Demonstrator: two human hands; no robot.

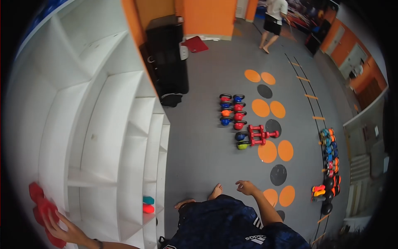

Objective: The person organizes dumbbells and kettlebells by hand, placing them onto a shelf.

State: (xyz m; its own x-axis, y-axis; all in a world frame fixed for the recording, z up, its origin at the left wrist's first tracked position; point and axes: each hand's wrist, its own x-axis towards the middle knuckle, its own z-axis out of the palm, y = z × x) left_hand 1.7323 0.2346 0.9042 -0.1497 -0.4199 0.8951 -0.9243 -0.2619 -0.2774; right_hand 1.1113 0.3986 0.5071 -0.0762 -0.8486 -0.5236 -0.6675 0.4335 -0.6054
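At the lower left, my left hand (pixel 66 230) is on a red dumbbell (pixel 46 209) on the white shelf unit (pixel 93 137). Its fingers lie over the dumbbell, with the thumb apart on the near side. More red dumbbell heads (pixel 36 191) show right beside it, partly overlapping. Out over the floor, my right hand (pixel 247 187) holds nothing; its fingers are loosely bent and apart.
Several kettlebells (pixel 239 116) and red dumbbells (pixel 257 135) stand in rows on the grey floor. A teal dumbbell (pixel 148 200) and a red one (pixel 148 208) sit on a low shelf. Right lies an agility ladder (pixel 311 96) with weights; a person (pixel 273 20) walks farther off.
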